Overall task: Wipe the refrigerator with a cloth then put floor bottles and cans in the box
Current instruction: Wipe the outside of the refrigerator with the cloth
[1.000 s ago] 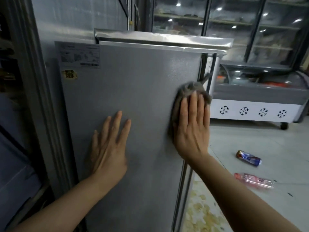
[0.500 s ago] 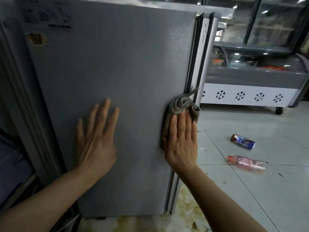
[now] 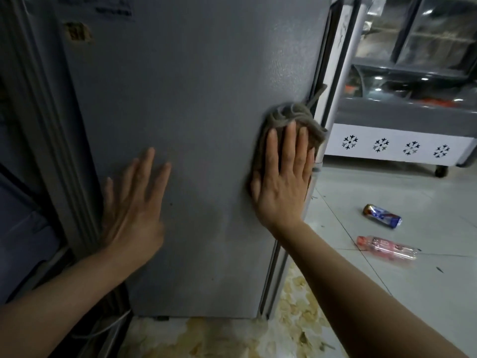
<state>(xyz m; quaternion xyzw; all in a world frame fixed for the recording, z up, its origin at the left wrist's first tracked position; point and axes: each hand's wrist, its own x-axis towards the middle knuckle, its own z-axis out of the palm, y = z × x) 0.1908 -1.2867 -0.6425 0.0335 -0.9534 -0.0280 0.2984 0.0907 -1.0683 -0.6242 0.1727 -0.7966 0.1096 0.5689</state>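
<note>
On the grey refrigerator point(image 3: 196, 104), the flat right hand point(image 3: 281, 177) presses the cloth point(image 3: 289, 117); the left hand point(image 3: 134, 202) rests flat beside it.

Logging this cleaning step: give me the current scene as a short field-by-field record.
surface: tall grey metal refrigerator side panel
right hand: right hand flat, pressing a crumpled grey-brown cloth on the panel's right edge
left hand: left hand flat on the panel, fingers straight, holding nothing
floor items: blue and silver drink can and clear pink-labelled plastic bottle, both lying on the pale tiled floor, apart from each other
box: not in view
background: white chest freezer with snowflake marks
</note>
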